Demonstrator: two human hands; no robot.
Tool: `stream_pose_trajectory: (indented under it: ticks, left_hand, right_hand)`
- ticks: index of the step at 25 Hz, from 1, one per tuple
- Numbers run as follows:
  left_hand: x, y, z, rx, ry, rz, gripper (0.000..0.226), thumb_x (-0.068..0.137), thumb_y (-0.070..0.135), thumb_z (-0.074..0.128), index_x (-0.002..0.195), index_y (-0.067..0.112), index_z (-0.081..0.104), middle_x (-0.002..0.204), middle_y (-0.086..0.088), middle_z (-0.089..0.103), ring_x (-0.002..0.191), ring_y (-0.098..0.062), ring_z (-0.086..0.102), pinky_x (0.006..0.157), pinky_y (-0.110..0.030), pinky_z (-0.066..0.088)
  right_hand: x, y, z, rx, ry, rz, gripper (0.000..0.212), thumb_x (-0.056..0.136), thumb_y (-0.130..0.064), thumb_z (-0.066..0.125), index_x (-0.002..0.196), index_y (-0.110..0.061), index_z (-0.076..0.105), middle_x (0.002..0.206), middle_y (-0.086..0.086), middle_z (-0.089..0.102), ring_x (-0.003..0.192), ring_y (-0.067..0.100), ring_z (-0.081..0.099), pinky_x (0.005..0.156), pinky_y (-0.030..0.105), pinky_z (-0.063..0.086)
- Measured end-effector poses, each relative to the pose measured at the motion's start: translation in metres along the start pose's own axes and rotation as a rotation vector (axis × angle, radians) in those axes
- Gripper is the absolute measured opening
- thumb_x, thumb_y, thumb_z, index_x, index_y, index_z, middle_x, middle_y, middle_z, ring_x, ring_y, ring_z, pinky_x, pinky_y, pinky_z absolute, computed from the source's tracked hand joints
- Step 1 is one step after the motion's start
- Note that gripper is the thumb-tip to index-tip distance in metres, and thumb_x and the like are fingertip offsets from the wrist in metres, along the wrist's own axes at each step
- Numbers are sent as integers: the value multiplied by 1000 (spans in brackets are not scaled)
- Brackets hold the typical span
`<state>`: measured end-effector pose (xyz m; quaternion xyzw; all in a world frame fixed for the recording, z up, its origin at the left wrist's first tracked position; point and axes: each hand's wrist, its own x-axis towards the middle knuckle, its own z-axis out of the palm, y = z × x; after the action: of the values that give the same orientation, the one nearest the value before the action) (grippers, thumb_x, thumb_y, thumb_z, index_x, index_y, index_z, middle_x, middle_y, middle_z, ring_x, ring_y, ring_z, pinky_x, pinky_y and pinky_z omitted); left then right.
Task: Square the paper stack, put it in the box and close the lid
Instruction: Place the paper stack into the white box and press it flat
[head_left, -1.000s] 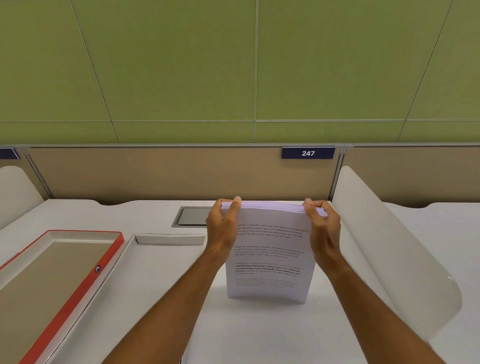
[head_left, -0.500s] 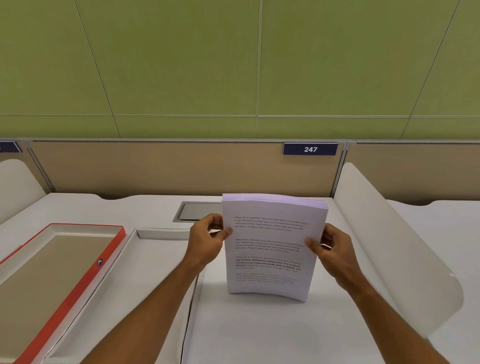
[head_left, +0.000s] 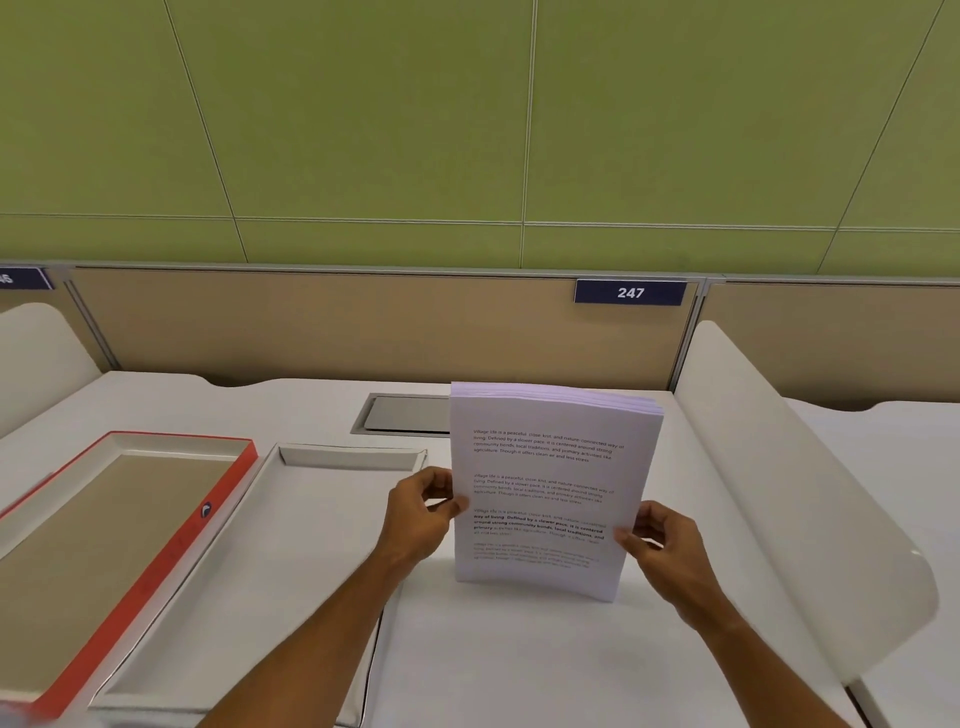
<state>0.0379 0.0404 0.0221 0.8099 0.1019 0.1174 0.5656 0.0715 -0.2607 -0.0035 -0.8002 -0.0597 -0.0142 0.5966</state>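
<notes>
A thick stack of printed white paper (head_left: 550, 467) stands upright on its bottom edge on the white desk (head_left: 519, 665), its top edge slightly fanned. My left hand (head_left: 421, 512) grips the stack's left edge at mid height, thumb on the front sheet. My right hand (head_left: 662, 543) grips the right edge a little lower. To the left lies an open white box tray (head_left: 291, 519), empty. Beside it, further left, lies the red-rimmed lid (head_left: 156, 566) with its brown inside facing up.
A white curved divider (head_left: 810, 499) rises close on the right. A grey cable hatch (head_left: 405, 413) sits in the desk behind the stack. A tan partition with a "247" label (head_left: 630, 292) backs the desk. Another white divider (head_left: 36, 353) stands far left.
Both hands slid from the stack's top corners down to its side edges, now lower still. The stack stays upright on the desk.
</notes>
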Motion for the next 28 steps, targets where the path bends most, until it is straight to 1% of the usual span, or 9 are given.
stream_pose_trajectory:
  ticks: [3,7,10,12,15,17,21,26,28]
  left_hand:
    - [-1,2,-5,-6,-8,-18,15,80,12,77,92,14,69,90,5,74,83,-10,69,72,-16,54]
    - [-8,6,-16,-79,8,-64,21,80,10,77,99,5,71,96,-7,75,88,-22,70,83,-34,59]
    - [-15,11,-27,-166,6,-108,20,83,8,74,102,4,71,100,-10,76,93,-26,73,86,-41,60]
    - [-20,13,-39,-227,19,-143,19,84,3,72,102,3,71,99,-13,77,92,-28,74,83,-41,61]
    - [-26,12,-61,-266,40,-178,17,83,0,72,99,2,73,93,-12,78,84,-25,76,70,-31,62]
    - [-27,10,-79,-267,56,-212,17,82,1,73,100,2,73,93,-12,78,80,-22,77,63,-26,61]
    - [-18,-1,-123,-242,57,-313,20,83,5,73,101,-1,69,97,-11,77,80,-21,76,56,-24,59]
    - [3,-41,-188,-196,15,-429,21,83,2,72,100,-9,67,97,-19,76,82,-27,76,62,-29,61]
    - [14,-63,-210,-177,11,-474,23,81,0,73,99,-12,66,96,-20,76,81,-28,76,65,-33,62]
  right_hand:
    - [0,-6,-2,-9,-8,-9,13,85,0,70,91,-12,71,89,0,78,85,21,72,74,28,58]
    - [-3,-19,-7,48,-57,-24,14,86,-1,69,93,-14,73,90,2,79,84,17,74,77,31,60]
    - [-5,-30,-2,139,-101,6,12,87,-2,68,94,-10,73,90,5,80,84,20,76,71,27,60]
    - [-7,-36,6,193,-136,21,10,87,-2,68,95,-7,73,89,7,80,82,23,77,67,27,60]
    - [-9,-47,24,233,-181,46,9,88,-4,67,96,-4,73,91,10,80,83,27,77,65,31,62]
    - [-10,-57,42,263,-185,77,8,88,-4,66,92,-3,73,90,11,80,81,28,77,63,30,61]
    - [-12,-77,89,278,-204,145,15,89,-5,64,79,-7,75,83,8,80,73,22,77,57,25,58]
    - [-17,-86,172,163,-182,258,21,90,-8,64,70,-4,69,76,5,80,64,18,76,51,21,56]
    - [-19,-87,207,90,-164,299,31,90,-9,65,61,-5,59,77,11,78,65,22,76,54,26,59]
